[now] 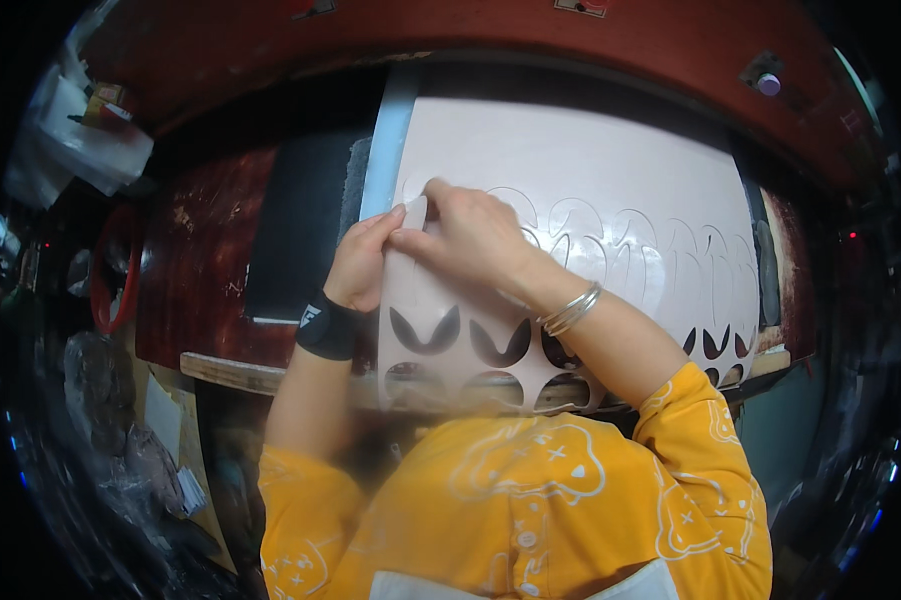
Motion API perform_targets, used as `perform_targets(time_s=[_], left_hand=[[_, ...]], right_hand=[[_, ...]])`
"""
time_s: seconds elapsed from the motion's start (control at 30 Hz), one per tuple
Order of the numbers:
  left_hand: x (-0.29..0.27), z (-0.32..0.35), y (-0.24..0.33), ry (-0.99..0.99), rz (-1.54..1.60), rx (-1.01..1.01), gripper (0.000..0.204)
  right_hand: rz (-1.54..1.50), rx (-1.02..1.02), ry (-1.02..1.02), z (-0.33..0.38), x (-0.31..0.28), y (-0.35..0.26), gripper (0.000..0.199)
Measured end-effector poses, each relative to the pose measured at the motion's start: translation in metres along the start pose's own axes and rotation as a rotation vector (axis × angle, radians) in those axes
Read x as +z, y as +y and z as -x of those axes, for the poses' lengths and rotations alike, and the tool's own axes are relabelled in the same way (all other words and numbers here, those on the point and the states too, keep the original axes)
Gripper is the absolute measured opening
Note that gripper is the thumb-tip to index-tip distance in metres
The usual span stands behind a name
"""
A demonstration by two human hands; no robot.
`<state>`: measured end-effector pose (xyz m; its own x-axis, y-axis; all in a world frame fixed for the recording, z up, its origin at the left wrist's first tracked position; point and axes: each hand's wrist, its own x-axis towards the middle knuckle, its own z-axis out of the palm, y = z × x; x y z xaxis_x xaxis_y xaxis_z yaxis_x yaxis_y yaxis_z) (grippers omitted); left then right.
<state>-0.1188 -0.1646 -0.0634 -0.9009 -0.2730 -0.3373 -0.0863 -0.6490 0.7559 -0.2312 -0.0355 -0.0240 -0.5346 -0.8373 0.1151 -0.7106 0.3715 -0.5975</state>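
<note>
A pale pinkish sheet (570, 130) lies on the work table, with rows of curved shapes cut into it and leaf-like and rounded openings along its near part. At its left edge a small cut piece of the sheet (417, 210) stands up from the surface. My left hand (362, 258), with a black band at the wrist, pinches this piece between its fingers. From the right, my right hand (478, 235) curls its fingers and thumb around the same piece; a silver bracelet circles that wrist. Part of the piece is hidden behind my fingers.
Left of the sheet are a light blue strip (382, 160) and a black panel (305, 220). A red machine body (370, 35) spans the back. A wooden strip (230, 372) edges the table's front. Plastic bags (85, 130) hang at the far left.
</note>
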Motion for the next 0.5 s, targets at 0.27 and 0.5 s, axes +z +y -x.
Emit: perform_targets(time_s=[0.27,0.5], left_hand=[[-0.005,-0.008,-0.009,-0.018,-0.050,0.000,0.026],[0.001,-0.016,-0.013,-0.253,0.394,-0.105,0.036]], right_hand=[[-0.967,-0.709,-0.256,0.094,-0.036,-0.086,0.008],[-0.349,0.139,-0.036,0.041,-0.033,0.014,0.023]])
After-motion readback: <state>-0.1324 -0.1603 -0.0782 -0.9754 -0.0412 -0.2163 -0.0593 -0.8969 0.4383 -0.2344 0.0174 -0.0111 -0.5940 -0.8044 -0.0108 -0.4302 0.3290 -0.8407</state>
